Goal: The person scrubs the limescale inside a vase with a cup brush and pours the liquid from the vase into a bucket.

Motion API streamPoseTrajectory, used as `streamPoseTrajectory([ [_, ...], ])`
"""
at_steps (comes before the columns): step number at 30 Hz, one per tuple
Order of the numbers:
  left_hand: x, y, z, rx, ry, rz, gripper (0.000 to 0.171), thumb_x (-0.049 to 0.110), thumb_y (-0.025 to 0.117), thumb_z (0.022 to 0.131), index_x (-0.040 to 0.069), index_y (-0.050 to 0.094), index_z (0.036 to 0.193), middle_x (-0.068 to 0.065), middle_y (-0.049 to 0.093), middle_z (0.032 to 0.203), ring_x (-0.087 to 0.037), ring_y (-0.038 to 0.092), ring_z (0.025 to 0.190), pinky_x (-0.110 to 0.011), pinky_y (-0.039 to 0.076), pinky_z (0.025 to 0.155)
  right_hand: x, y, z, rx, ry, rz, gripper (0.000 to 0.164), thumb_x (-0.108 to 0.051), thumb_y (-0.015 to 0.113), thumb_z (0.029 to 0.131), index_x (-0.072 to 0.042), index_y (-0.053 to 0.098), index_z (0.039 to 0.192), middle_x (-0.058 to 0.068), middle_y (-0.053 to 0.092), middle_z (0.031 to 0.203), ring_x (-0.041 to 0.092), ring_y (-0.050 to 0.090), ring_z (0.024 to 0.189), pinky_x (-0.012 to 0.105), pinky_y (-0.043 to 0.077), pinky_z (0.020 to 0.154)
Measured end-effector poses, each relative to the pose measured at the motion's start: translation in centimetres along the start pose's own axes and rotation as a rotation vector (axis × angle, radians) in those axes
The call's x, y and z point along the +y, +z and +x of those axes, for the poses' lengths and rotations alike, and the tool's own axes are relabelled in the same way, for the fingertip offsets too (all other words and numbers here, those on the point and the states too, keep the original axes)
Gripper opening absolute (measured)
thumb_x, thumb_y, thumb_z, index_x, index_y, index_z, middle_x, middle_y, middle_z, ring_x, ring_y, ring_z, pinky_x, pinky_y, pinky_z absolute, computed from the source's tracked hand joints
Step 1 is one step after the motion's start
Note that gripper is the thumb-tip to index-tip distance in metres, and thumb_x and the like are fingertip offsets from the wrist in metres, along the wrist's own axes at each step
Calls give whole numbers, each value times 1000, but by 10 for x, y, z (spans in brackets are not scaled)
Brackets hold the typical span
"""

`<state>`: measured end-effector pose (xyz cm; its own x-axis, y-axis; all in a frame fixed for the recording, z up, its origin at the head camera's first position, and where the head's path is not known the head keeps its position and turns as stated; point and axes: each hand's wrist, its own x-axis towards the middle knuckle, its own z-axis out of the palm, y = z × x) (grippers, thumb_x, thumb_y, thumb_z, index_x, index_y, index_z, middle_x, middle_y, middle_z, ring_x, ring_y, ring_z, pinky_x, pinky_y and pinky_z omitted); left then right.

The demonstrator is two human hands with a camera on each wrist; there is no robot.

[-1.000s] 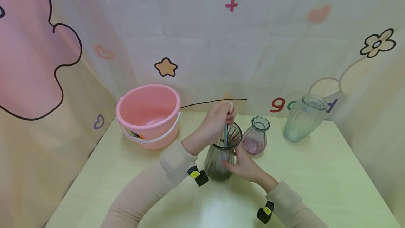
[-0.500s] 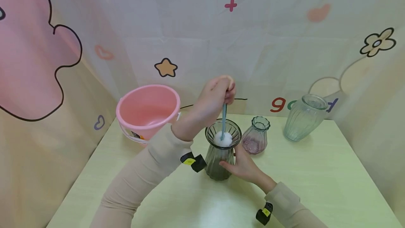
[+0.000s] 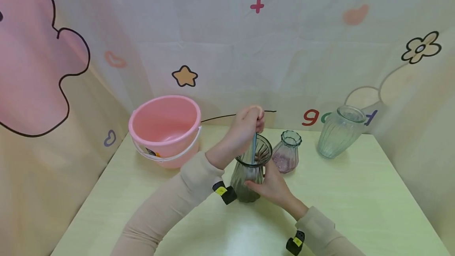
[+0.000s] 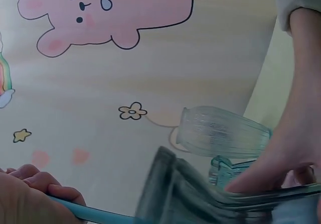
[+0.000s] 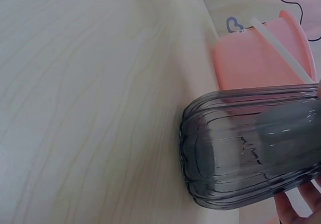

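In the head view my left hand (image 3: 243, 129) grips the thin blue handle (image 3: 254, 149) of a bottle brush whose soft white head is down inside a grey ribbed glass vase (image 3: 245, 185). The left wrist view shows the handle (image 4: 100, 215) leaving my curled fingers toward the vase's mouth. My right hand (image 3: 273, 183) holds the vase from its right side, thumb across the front. Through the glass in the right wrist view, the brush head (image 5: 286, 133) appears as a pale blur. The far-side fingers of my right hand are mostly hidden in the head view.
A pink bucket (image 3: 167, 149) with a white handle stands at the left. Just right of the vase is a small green-and-purple glass vase (image 3: 287, 155). A larger pale green glass vase (image 3: 337, 135) stands farther right. A printed curtain (image 3: 220, 50) hangs behind the pale table (image 3: 355, 192).
My left hand rose, lifting the white brush head to the grey vase's mouth, then came back down, pushing it inside again. My right hand stays on the vase.
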<state>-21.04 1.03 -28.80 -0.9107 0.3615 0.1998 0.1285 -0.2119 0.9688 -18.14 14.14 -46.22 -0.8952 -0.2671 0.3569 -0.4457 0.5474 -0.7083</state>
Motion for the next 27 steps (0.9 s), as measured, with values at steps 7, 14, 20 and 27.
streamPoseTrajectory([
  [7, -38, 2, -2, 19, -120, 45, 29, 5, 24, 94, 9, 23, 65, -1, 21, 61, -16, 19, 56, -27, 23, 59, 2, 4, -3, 48, -30, -19, 91, -28, 82, 66, -19, 27, 139, 2, 44, 131, 18, 44, 119, 42, 40, 96],
  [14, -48, 4, -7, 41, -146, 92, 28, 8, 24, 93, 10, 26, 66, -1, 23, 63, -17, 21, 58, -29, 25, 62, 4, 2, -1, 13, -94, 5, 94, -27, 80, 69, -20, 22, 142, 2, 40, 136, 18, 40, 123, 41, 37, 99],
  [20, -47, 3, -5, 49, -123, 132, 28, 10, 24, 94, 10, 27, 66, -1, 23, 63, -17, 19, 57, -28, 22, 59, 7, -11, 2, -144, -118, 118, 83, -16, 73, 77, -19, 22, 143, 3, 34, 140, 22, 37, 126, 47, 39, 96],
  [27, -43, 1, -3, 74, -94, 77, 26, 8, 24, 95, 10, 28, 69, -1, 27, 64, -16, 23, 58, -27, 25, 61, 11, -15, 2, -235, -35, 169, 79, -11, 69, 81, -18, 20, 143, 8, 30, 143, 28, 39, 126, 48, 44, 92],
])
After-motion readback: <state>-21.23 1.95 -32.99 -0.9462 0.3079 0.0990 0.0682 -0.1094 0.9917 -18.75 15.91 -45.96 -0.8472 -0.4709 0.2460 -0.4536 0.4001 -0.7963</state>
